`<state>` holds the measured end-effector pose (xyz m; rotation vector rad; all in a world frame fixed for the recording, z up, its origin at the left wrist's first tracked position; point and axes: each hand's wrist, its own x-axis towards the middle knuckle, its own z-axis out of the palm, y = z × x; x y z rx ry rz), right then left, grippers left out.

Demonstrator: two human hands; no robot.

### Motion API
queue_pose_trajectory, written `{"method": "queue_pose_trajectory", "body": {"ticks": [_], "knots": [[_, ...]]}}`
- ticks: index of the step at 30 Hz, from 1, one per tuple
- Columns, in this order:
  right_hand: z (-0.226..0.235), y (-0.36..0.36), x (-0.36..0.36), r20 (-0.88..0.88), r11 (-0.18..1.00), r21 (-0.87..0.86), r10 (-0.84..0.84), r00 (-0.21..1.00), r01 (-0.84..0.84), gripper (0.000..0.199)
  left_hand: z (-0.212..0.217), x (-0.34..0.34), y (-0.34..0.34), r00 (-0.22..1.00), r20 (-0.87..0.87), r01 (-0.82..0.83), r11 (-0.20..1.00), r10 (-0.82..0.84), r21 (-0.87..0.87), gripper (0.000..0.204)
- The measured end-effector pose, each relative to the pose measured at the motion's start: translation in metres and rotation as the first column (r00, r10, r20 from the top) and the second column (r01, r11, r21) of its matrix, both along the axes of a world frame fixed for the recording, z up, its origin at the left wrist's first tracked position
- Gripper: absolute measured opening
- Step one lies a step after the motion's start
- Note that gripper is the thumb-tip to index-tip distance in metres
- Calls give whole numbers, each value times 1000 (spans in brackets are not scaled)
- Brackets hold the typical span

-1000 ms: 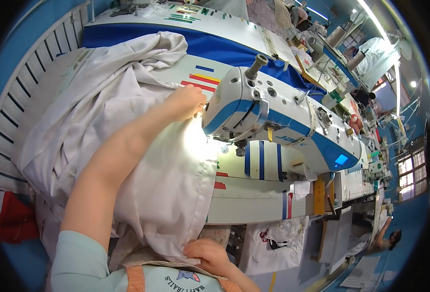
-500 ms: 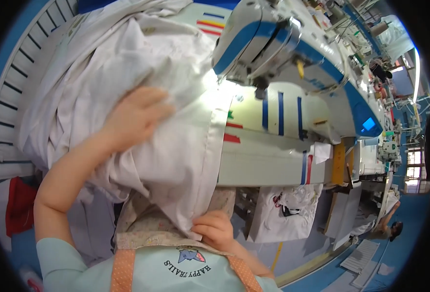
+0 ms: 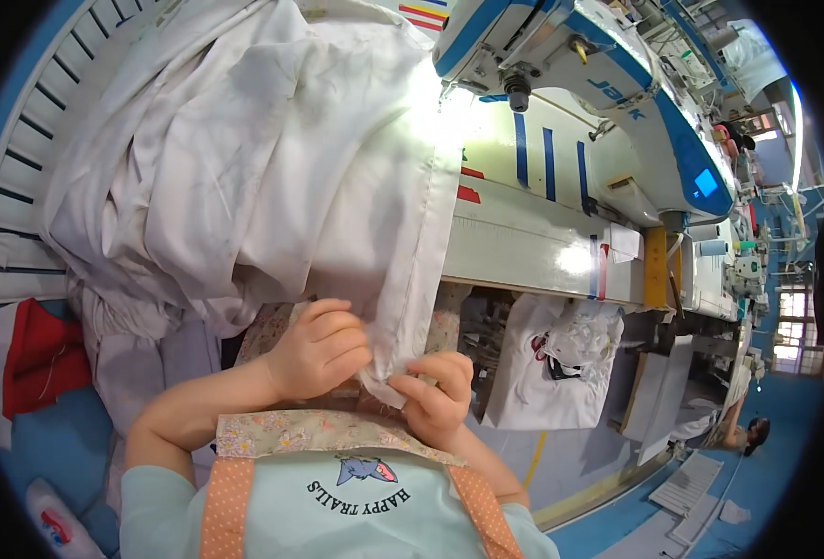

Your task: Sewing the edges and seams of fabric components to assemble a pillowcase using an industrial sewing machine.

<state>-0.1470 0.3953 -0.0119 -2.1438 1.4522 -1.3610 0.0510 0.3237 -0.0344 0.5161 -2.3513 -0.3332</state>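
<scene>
A large white cloth (image 3: 235,177) lies in folds over the sewing table and hangs off its near edge toward my lap. Along its right side runs a stitched hem (image 3: 412,252), which passes up under the lit needle area of a white and blue sewing machine (image 3: 608,84). Both hands are at the hem's near end. My left hand (image 3: 323,349) is closed on the cloth from the left, fingers curled. At the corner, my right hand (image 3: 435,396) pinches the hem between thumb and fingers. The fingertips of both are partly hidden.
The pale table top (image 3: 524,242) with coloured tape strips stretches right of the cloth. Below its edge hangs a white bag (image 3: 561,373) with scraps. A slatted white rack (image 3: 20,186) borders the left, above a red cloth (image 3: 44,359). Another person (image 3: 743,435) is far right.
My left hand has come off the middle of the cloth, down and right to the hem's end beside my right hand. My right hand has shifted slightly up and right.
</scene>
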Motion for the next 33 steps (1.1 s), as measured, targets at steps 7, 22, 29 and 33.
{"method": "queue_pose_trajectory", "body": {"ticks": [7,22,29,33], "knots": [[-2,-8,-9,-24,986,-2,167,986,-167,22,26,19,2,982,62,174,979,-181,103,18],[-10,-17,-16,82,935,343,67,994,-91,34,94,76,-172,772,269,-550,817,576,-172,30],[-9,-36,-30,86,882,453,101,991,-129,25,100,148,-237,671,389,-686,728,632,1,40],[-1,-52,-32,-30,873,464,188,982,-152,20,66,207,-277,404,177,-895,428,897,-125,28]]}}
